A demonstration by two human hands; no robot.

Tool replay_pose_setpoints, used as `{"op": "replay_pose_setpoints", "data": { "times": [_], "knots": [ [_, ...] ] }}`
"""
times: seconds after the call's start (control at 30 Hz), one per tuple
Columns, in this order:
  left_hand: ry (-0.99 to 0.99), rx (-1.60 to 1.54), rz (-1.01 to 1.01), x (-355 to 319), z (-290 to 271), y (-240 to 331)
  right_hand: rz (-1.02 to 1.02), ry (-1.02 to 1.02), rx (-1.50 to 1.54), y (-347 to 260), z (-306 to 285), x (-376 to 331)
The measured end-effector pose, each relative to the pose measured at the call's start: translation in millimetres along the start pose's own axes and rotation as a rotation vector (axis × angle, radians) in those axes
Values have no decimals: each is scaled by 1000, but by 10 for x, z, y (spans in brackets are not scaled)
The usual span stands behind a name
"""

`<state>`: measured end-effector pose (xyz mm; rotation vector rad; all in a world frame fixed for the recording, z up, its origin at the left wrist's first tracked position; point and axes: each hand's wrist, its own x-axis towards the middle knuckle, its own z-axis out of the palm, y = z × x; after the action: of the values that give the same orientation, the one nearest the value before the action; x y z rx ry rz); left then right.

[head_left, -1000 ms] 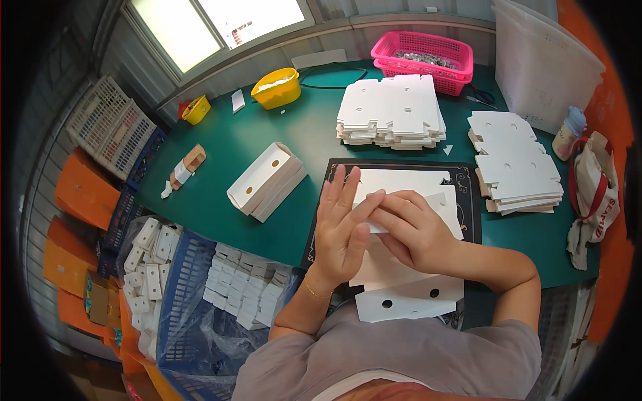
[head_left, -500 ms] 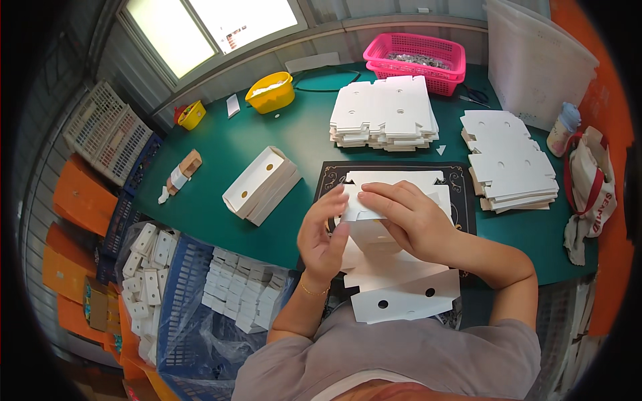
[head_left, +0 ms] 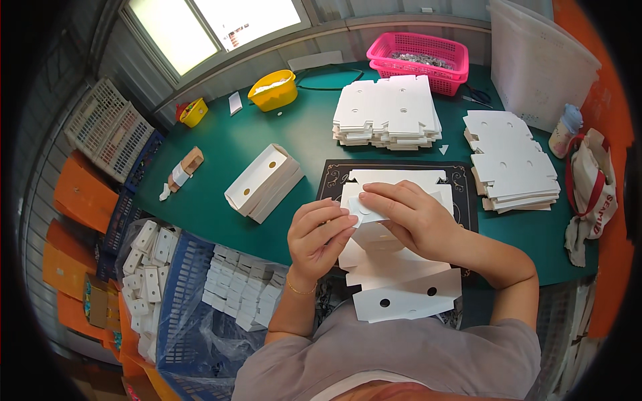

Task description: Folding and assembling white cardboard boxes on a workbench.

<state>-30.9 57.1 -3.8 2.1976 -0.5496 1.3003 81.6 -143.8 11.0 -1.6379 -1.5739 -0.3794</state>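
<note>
Above the black mat (head_left: 461,175), the right hand (head_left: 418,220) grasps a white carton (head_left: 374,235) while the left hand (head_left: 321,234) pinches its left edge; flat white card (head_left: 404,294) lies across the mat, stacked blanks (head_left: 388,110) just beyond the mat.

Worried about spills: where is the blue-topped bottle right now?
In the head view, the bottle is on the far right, between the translucent white bin and the cloth bag.

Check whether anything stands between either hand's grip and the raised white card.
Nothing visible does. The right grip lies directly on the raised white card, and the left grip is at its left end, with no other object showing between.
</note>
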Motion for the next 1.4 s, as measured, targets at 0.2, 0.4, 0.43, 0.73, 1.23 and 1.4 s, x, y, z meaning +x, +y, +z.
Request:
{"op": "replay_pose_setpoints", "data": {
  "times": [0.2,0.4,0.43,0.73,1.23,1.4],
  "knots": [
    [-15,29,-34,65,18,159,-39,45,-79,-86,42,20],
    [58,133,-25,0,176,198,-1,25,-120,-48,53,-23],
    [59,136,-28,3,178,199,-3,23,-117,-45,44,-21],
    [-112,391,-25,-86,314,198,29,-51,-568,-133,-40,17],
    [-263,450,-254,-271,-513,-345,677,205,-118,1147,-331,32],
    [-30,297,-620,-549,-1245,-674,932,202,333,1435,280,736]
  ]
}}
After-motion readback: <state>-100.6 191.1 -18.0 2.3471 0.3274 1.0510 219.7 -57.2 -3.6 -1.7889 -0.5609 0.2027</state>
